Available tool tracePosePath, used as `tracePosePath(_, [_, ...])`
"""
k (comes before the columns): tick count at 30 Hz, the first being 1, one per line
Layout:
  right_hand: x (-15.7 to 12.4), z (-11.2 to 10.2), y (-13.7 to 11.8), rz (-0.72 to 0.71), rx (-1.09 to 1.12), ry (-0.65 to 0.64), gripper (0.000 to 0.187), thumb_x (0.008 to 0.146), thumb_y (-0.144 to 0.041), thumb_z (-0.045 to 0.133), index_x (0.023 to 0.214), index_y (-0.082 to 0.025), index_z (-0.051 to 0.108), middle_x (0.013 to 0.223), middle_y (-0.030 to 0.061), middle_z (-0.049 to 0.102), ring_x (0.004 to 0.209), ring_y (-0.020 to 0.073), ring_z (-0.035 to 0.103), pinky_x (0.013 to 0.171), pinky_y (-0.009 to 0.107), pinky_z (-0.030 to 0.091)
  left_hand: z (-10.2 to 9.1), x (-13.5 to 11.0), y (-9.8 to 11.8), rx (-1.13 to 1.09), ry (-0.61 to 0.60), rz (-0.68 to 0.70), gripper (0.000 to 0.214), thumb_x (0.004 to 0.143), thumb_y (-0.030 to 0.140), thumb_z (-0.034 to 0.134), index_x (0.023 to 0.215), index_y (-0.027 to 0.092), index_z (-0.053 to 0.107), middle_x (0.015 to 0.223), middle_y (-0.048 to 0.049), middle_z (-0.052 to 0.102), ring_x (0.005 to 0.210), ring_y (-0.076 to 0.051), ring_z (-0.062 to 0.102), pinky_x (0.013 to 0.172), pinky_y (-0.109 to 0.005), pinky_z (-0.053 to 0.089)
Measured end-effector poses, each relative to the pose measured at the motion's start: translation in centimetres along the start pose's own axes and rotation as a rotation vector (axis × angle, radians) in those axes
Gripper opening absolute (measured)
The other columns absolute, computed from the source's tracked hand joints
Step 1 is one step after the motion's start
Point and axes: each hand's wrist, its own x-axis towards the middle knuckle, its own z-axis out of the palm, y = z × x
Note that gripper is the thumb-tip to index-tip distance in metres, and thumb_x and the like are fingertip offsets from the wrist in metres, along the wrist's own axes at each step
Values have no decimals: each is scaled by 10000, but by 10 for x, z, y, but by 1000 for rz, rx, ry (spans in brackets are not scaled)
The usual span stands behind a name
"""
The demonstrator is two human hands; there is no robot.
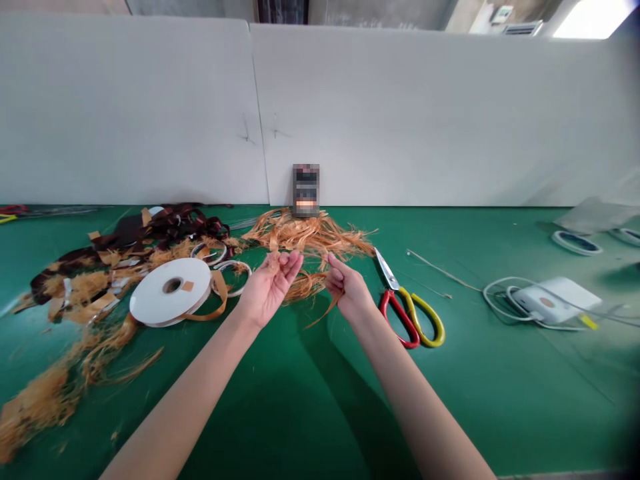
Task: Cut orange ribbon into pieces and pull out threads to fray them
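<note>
My left hand [269,287] is raised over the table with its palm turned up. A small frayed tan piece sits at its thumb and fingertips. Just to the right, my right hand [350,288] is closed in a pinch on a tan ribbon strip [325,313], whose loose end hangs down to the left. Behind both hands lies a heap of tan strands [305,233], and a smaller bundle [304,287] shows between them. Scissors [395,293] with one red and one yellow handle lie beside my right hand, blades apart from it.
A white ribbon spool [171,292] lies left, near dark brown ribbon [185,223] and frayed tan fibres [50,393]. A phone-like device [306,190], its screen blurred, leans on the white partition [425,120]. A white box [557,299] with cables stands right on the green table [480,407].
</note>
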Motion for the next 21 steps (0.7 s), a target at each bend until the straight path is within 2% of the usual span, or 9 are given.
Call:
tracePosePath(2, [1, -3, -5, -22, -1, 11, 283, 586, -344, 802, 756, -155, 677, 437, -125, 261, 406, 37, 171, 384, 224, 151, 0, -2, 3, 9, -31, -72, 343, 905, 18, 407, 610, 125, 543, 630, 25, 524, 416, 8, 411, 438, -89, 388])
tracePosePath(4, [3, -6, -10, -46, -6, 13, 277, 592, -346, 799, 754, -156, 677, 438, -123, 258, 400, 38, 168, 378, 232, 148, -3, -5, 4, 67, -59, -132, 297, 885, 10, 451, 625, 105, 561, 666, 20, 561, 346, 29, 264, 331, -101, 250])
tracePosePath(8, [3, -6, -19, -81, -26, 5, 248, 625, -335, 776, 764, -152, 685, 438, -121, 261, 392, 39, 174, 379, 240, 155, -4, -11, -2, 430, -93, -185, 137, 873, 145, 576, 942, 136, 695, 896, -62, 670, 372, 28, 279, 347, -155, 191])
tracePosePath(10, [1, -2, -20, -85, -36, -6, 240, 634, -327, 770, 767, -144, 689, 436, -120, 270, 390, 37, 180, 383, 239, 157, -2, -14, -5, 653, -134, -229, 279, 856, 256, 624, 1121, 184, 667, 950, -87, 680, 386, 17, 276, 369, -188, 160])
tracePosePath(12, [0, 1, -20, -86, -43, -13, 246, 634, -327, 770, 770, -138, 692, 435, -118, 280, 389, 34, 185, 385, 238, 153, 0, -16, -6, 800, -212, -291, 306, 819, 299, 665, 1093, 167, 688, 872, -86, 685, 396, 1, 264, 390, -217, 132])
tracePosePath(14, [0, 2, -19, -89, -47, -11, 259, 628, -335, 772, 772, -136, 691, 433, -118, 281, 388, 33, 187, 383, 237, 148, 1, -16, -5, 867, -276, -267, 194, 805, 298, 673, 900, 139, 732, 729, -47, 653, 410, -18, 268, 404, -231, 141])
tracePosePath(17, [1, -3, -16, -93, -51, 6, 283, 608, -352, 783, 765, -138, 686, 422, -124, 266, 383, 30, 175, 377, 235, 133, -1, -13, -4, 745, -249, -69, 160, 805, 236, 664, 670, 153, 683, 693, -1, 608, 492, -46, 380, 465, -208, 291])
tracePosePath(19, [2, -8, -14, -95, -54, 20, 301, 589, -361, 796, 763, -142, 685, 421, -128, 259, 386, 29, 171, 374, 229, 133, -2, -10, -2, 565, -202, 33, 156, 782, 183, 682, 631, 164, 650, 835, -2, 645, 689, -75, 533, 655, -202, 426])
tracePosePath(21, [2, -12, -11, -93, -59, 31, 322, 569, -369, 810, 764, -146, 686, 424, -127, 268, 390, 28, 181, 375, 223, 146, -3, -8, -2, 358, -183, 60, 191, 764, 136, 689, 591, 165, 612, 991, -7, 661, 991, -118, 578, 885, -232, 431])
